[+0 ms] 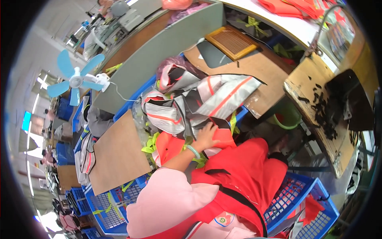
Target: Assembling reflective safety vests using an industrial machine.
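Observation:
My left hand (207,136), with a pale green bangle (193,151) on its wrist, rests palm down with fingers apart on a pile of cut garment pieces. Under and beside it is bright red-orange fabric (169,145). Silver-grey garment pieces (229,97) with orange stripes and dark edges are heaped just beyond the fingers. Yellow-green strips (151,143) lie at the pile's left side. My right hand (281,144) is in shadow past the dark cuff of a red sleeve (274,171), near the table's underside; its fingers are too dim to make out.
A worn wooden table (314,103) scattered with black scraps stands at the right, with a green bucket (287,118) below. Blue crates (294,199) flank my lap. Brown boards (117,153) lie left and ahead. A blue-bladed fan (75,81) stands at the far left beside a grey partition (159,59).

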`<act>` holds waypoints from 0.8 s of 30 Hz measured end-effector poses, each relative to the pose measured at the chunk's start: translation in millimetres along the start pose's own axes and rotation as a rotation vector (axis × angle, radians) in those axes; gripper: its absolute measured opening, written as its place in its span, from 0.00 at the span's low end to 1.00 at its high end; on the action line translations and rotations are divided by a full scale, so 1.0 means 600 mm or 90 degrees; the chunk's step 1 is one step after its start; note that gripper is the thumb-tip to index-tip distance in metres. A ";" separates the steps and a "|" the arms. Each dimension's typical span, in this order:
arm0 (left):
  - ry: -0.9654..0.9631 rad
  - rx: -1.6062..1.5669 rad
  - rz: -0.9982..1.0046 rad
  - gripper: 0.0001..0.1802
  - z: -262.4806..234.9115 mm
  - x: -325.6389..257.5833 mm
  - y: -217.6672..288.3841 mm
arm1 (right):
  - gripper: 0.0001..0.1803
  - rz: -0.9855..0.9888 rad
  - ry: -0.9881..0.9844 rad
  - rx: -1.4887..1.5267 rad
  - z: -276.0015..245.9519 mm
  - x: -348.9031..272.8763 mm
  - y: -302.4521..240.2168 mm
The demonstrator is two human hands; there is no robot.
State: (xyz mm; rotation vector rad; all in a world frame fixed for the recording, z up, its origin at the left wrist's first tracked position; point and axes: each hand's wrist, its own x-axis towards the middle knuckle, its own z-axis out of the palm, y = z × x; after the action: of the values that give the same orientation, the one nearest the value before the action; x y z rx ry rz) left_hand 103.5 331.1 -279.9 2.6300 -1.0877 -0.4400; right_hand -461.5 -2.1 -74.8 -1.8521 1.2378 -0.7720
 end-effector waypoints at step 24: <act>0.277 -0.315 -0.110 0.10 -0.030 -0.019 -0.088 | 0.06 -0.250 -0.656 0.804 0.446 0.048 -0.556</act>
State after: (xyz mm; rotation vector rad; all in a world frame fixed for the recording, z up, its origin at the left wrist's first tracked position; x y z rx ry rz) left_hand 136.3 377.6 -279.5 2.2300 -0.5329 -0.1292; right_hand -77.1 120.0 69.8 -1.0485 -0.3095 -0.4426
